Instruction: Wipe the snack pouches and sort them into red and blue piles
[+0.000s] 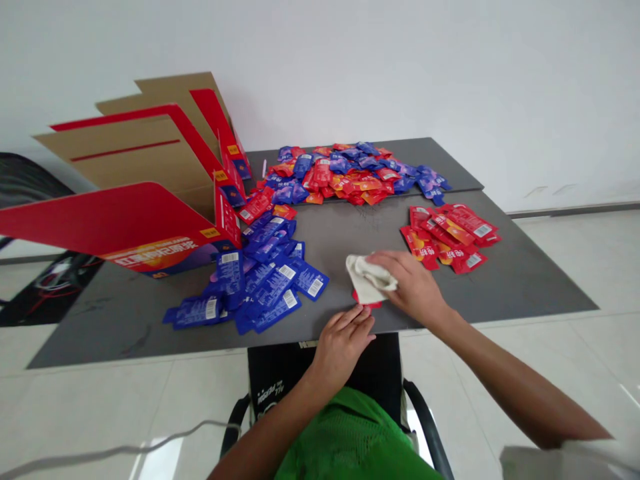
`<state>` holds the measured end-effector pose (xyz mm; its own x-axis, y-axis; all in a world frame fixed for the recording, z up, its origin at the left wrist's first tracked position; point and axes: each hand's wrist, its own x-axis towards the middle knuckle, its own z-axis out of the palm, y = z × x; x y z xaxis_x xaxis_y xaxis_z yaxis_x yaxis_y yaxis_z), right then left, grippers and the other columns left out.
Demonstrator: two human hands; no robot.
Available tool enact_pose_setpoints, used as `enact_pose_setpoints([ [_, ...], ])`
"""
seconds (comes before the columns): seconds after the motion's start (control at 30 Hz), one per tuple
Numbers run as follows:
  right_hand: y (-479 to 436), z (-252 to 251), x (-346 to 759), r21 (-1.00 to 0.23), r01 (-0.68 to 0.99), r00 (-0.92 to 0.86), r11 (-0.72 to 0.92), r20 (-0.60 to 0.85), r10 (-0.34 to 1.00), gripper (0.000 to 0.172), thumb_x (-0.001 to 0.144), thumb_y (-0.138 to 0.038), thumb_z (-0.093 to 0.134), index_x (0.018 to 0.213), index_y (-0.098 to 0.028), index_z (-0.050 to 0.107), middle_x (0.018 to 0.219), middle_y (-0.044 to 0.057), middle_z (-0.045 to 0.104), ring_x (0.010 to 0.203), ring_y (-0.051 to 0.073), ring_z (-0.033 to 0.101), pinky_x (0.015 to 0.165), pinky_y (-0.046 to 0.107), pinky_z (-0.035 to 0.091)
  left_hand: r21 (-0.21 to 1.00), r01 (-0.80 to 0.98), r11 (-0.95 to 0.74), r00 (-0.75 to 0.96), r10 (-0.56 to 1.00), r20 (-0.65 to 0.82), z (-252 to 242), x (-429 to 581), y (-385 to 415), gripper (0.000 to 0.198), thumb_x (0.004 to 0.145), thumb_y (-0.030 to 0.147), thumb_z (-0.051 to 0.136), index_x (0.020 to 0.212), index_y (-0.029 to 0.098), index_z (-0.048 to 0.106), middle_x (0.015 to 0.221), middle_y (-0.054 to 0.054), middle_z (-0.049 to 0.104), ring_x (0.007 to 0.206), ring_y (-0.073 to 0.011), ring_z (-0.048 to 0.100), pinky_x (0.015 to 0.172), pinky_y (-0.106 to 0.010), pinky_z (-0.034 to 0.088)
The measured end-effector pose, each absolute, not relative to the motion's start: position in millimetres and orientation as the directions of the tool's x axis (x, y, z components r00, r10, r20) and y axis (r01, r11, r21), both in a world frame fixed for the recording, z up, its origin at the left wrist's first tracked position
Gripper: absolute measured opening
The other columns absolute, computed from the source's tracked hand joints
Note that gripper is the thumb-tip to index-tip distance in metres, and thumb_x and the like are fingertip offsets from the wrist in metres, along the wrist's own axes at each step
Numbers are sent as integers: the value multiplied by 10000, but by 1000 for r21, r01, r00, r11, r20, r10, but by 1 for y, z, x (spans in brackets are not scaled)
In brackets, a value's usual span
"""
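My right hand (413, 283) is closed round a folded white cloth (367, 283), which lies over a red sachet (376, 305). Only small bits of that sachet show at the cloth's lower edge; the rest is hidden. My left hand (341, 343) rests at the table's front edge with its fingers stretched out, the tips by the near side of the cloth and sachet. To the right of the cloth is a pile of red sachets (450, 233). Left of my hands lie several blue sachets (273, 287), loosely overlapping.
A mixed heap of red and blue sachets (345, 173) spreads along the back of the grey table (520, 280). Open red cardboard boxes (165, 247) stand at the left with flaps up. A chair armrest (425, 427) is below the front edge. A grey cable (125, 450) runs at lower left.
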<state>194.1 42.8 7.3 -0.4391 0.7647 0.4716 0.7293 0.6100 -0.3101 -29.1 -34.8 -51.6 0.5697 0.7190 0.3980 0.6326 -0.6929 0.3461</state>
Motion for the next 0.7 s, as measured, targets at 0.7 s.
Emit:
enact_pose_setpoints([
  [0.7, 21, -12, 186, -313, 646, -607, 696, 344, 717, 517, 994, -222, 642, 1501, -290, 567, 1384, 100, 689, 1291, 291, 640, 1058, 434, 571, 401, 626, -669, 553, 743, 376, -48, -31, -33, 245, 971, 263, 786, 1204, 209, 732, 1109, -47, 826, 1091, -237, 762, 972, -394, 600],
])
